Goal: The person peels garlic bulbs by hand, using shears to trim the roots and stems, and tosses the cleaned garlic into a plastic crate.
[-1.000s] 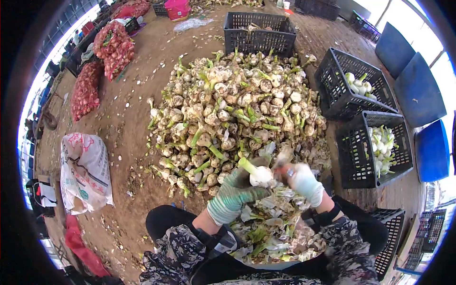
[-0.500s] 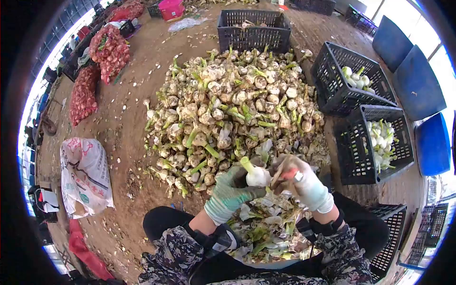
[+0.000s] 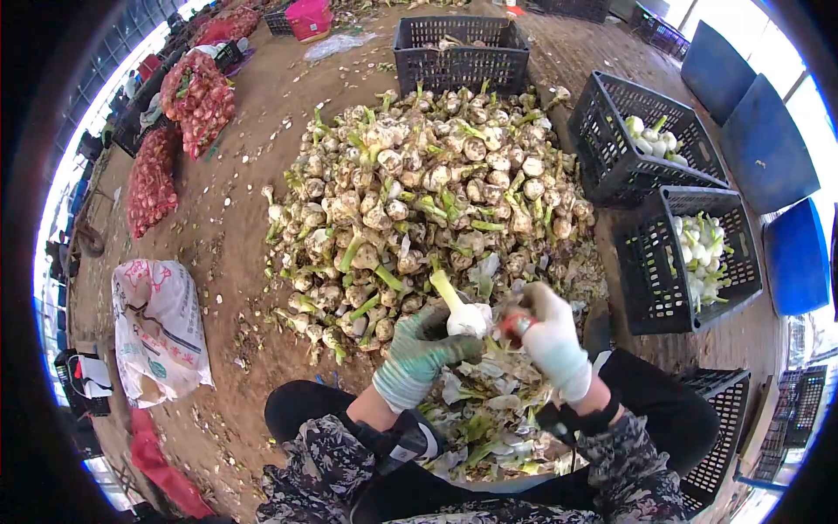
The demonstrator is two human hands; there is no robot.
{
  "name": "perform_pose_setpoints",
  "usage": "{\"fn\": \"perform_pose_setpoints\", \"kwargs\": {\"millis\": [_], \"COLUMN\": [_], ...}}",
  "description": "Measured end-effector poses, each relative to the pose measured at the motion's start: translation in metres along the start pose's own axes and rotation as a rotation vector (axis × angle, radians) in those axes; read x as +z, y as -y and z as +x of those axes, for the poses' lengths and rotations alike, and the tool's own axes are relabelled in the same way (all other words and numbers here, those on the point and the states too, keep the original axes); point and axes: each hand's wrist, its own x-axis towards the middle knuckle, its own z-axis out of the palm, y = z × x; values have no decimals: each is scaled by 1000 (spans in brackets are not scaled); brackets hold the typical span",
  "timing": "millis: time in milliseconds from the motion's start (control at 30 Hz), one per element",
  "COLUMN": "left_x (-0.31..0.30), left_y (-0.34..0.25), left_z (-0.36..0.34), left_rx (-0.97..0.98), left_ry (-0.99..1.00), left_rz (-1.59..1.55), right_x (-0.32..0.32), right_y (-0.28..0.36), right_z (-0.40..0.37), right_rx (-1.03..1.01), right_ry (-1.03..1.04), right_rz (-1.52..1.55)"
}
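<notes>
My left hand (image 3: 414,356), in a green-and-white striped glove, is closed around a white garlic bulb (image 3: 469,320) whose cut green stem points up and left. Close to the bulb's right side is my right hand (image 3: 555,345) in a white glove, its fingers curled. Something small and red (image 3: 518,323) shows at those fingers; blur hides what it is. Just beyond both hands lies a large heap of untrimmed garlic bulbs (image 3: 419,192), dirty and with stem stubs. Peeled skins and leaves (image 3: 493,402) are piled between my legs.
Black crates with clean white bulbs (image 3: 646,162) (image 3: 690,297) stand on the right, and another black crate (image 3: 461,65) sits behind the heap. Blue panels (image 3: 768,144) line the right side. To the left are red net sacks (image 3: 197,100) and a white woven sack (image 3: 159,332).
My right hand has drawn slightly away from the bulb and turned more upright. The bulb has shifted slightly left in my left hand, its stem showing longer.
</notes>
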Motion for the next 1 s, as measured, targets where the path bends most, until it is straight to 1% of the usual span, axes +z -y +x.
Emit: {"fn": "perform_pose_setpoints", "kwargs": {"millis": [33, 67, 133, 167, 233, 267, 300, 333, 367, 400, 433, 467, 533, 567, 600, 633, 667, 700, 733, 800, 833, 867, 900, 933, 967, 1000], "left_x": [2, 2, 2, 2, 5, 6, 7, 5, 4, 3, 2, 1, 2, 1, 0, -3, -3, -1, 1, 2, -2, -4, 1, 1, -1, -3], "left_y": [-5, -7, -5, -3, -4, -3, -4, -6, -7, -7, -7, -7, -12, -12, -11, -8, -4, 0, 2, 1, 7, 10, 14, 15, 14, 13], "left_z": [0, 3, 2, 3, 5, 5, 5, 5, 4, 4, 2, 0, 1, 1, -1, 2, 4, 6, 6, 5, 6, 5, 4, 6, 9, 10], "left_rx": [-66, -58, -16, -22, 4, 25, 23, -20, -63, -62, -89, -117, -108, -128, -154, -101, -99, -22, 52, 35, -18, -71, 47, 46, 39, 33], "left_ry": [8, 12, -21, -21, -30, -42, -41, -28, -19, -23, -13, -1, 7, -8, -26, 43, 42, 59, 76, 87, 60, 33, -72, -77, -151, -223], "left_rz": [-73, -71, 63, 75, 61, 41, 40, 53, 66, 68, -38, -145, -141, -105, -71, -6, -7, 4, 16, -14, -187, -359, -303, -299, -336, -374], "right_x": [-5, -18, -22, -21, -12, -2, 4, 8, 8, 7, 6, 3, -8, -15, -15, -15, -15, -16, -10, 14, 23, 24, 26, 26, 25, 25], "right_y": [0, 4, 11, 18, 31, 23, 22, 24, 25, 25, 25, 15, 13, 11, 10, 15, 18, 15, 18, 26, 21, 21, 19, 17, 12, -6], "right_z": [9, 6, -2, -6, -9, -11, -15, -17, -16, -14, -13, -6, 1, 1, -3, -6, -7, -2, -3, -7, -9, -15, -16, -17, -17, -11], "right_rx": [25, 244, 239, 241, 140, 24, 33, 41, 41, 21, 5, 80, 171, 185, 192, 196, 193, 42, 40, -51, -146, -116, -186, -256, 30, 93], "right_ry": [26, 165, 207, 208, 350, 239, 184, 132, 134, 132, 126, 126, 133, 199, 201, 233, 263, 494, 494, 177, 57, 75, 130, 185, 257, 208], "right_rz": [129, 392, 688, 689, 462, 248, 219, 189, 190, 130, 72, 146, 478, 381, 380, 535, 691, 776, 776, 307, 235, 141, 75, 8, 178, 229]}}
